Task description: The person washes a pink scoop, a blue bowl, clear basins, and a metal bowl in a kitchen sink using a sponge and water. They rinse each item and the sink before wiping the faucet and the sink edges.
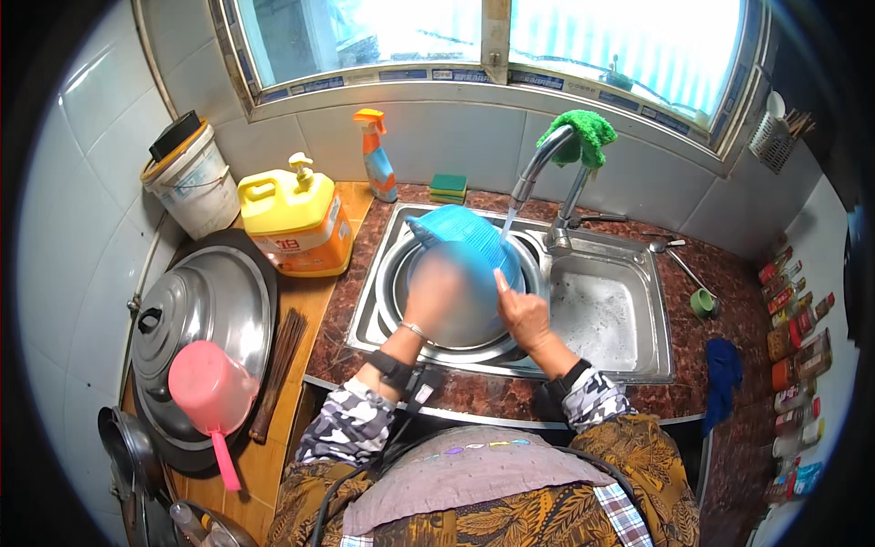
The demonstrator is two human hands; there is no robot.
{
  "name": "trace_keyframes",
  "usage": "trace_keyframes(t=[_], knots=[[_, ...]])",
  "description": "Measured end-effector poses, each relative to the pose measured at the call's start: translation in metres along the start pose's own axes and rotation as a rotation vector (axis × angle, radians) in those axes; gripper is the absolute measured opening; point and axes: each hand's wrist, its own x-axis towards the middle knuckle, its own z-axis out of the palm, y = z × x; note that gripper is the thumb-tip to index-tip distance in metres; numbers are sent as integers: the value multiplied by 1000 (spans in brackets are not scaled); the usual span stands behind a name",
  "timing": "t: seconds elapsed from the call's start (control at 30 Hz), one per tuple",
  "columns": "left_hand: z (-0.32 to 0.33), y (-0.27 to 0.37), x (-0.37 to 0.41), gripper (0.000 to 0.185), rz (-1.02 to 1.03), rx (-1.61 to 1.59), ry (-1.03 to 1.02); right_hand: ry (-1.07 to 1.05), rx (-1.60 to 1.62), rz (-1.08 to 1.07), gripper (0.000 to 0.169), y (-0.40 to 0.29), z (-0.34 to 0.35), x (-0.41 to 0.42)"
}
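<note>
A blue plastic mesh colander [468,229] is tilted over a round stainless steel basin [391,301] in the left bowl of the sink. My right hand [526,320] grips the colander's near right edge, one finger extended along it. My left hand [436,290] is at the colander's near left side; blur hides its fingers and most of what it touches. From the chrome faucet [533,167] a stream of water [508,222] runs down beside the colander's far right side. The basin's contents are too blurred to make out.
A green cloth [580,137] drapes over the faucet. Left stand a yellow detergent jug [294,222], a metal lid [202,294] and a pink dipper [210,386]. Behind are a spray bottle [377,161] and sponges [448,188]. A blue cloth [722,376] hangs over the counter's right edge.
</note>
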Motion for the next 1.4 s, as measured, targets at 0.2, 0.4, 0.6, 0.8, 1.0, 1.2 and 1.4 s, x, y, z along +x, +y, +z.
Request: trace_keyframes(t=[0.2, 0.4, 0.6, 0.8, 1.0, 1.2, 1.4], knots=[[47, -33, 35, 26, 48, 0, -95, -80, 161, 79, 54, -8, -1, -33], [64, -73, 24, 39, 139, 221, -357, -153, 399, 440, 26, 9, -21, -46], [32, -79, -12, 41, -101, -149, -437, 57, 537, 546, 19, 33, -21, -38], [13, -66, -25, 34, -70, 81, -500, 65, 679, 433, 16, 1, -36, 9], [14, -49, -40, 40, -121, 475, -588, -55, 785, 494, 25, -21, -32, 21], [-2, -66, -31, 56, -175, 30, -652, -120, 663, 428, 21, -37, -17, 40], [3, 26, 29, 51, -298, -613, -294, -131, 706, 351, 21, -46, 0, 26]])
